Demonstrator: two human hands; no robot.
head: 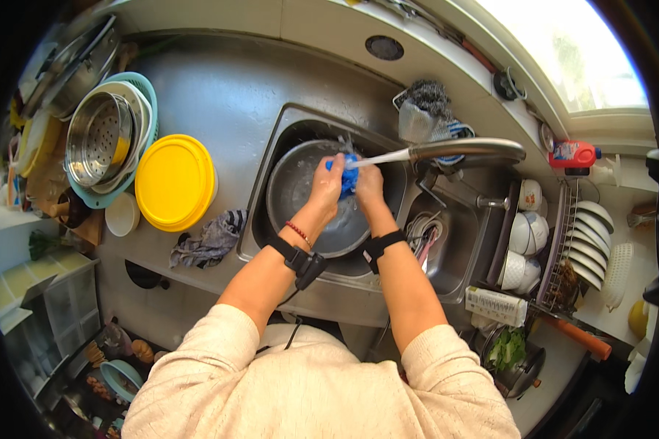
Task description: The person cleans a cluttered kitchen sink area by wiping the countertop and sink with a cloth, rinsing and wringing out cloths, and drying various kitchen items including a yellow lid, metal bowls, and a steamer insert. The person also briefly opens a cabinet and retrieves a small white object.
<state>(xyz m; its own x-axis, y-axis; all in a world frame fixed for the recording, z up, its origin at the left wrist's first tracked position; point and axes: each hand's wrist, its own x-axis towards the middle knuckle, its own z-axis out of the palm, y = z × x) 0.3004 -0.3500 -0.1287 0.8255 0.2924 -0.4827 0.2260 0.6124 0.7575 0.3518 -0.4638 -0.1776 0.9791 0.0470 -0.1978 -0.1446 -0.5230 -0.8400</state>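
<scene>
My left hand (327, 184) and my right hand (369, 186) grip a blue cloth (350, 178) between them, bunched up, though its exact kind is hard to make out. Water pours onto it from the faucet (461, 149), which reaches in from the right. Below both hands sits a round metal basin (294, 203) with some water in it. The basin stands inside the larger bowl of a stainless steel sink (285, 118). My fingertips are partly hidden by the cloth and the splashing water.
Left of the sink are a crumpled grey rag (211, 238), a yellow-lidded container (174, 184) and stacked colanders (101, 140). The smaller sink bowl (461, 247) holds utensils. At right, a dish rack (552, 241) carries bowls and plates. A steel-wool scrubber (428, 99) lies behind the faucet.
</scene>
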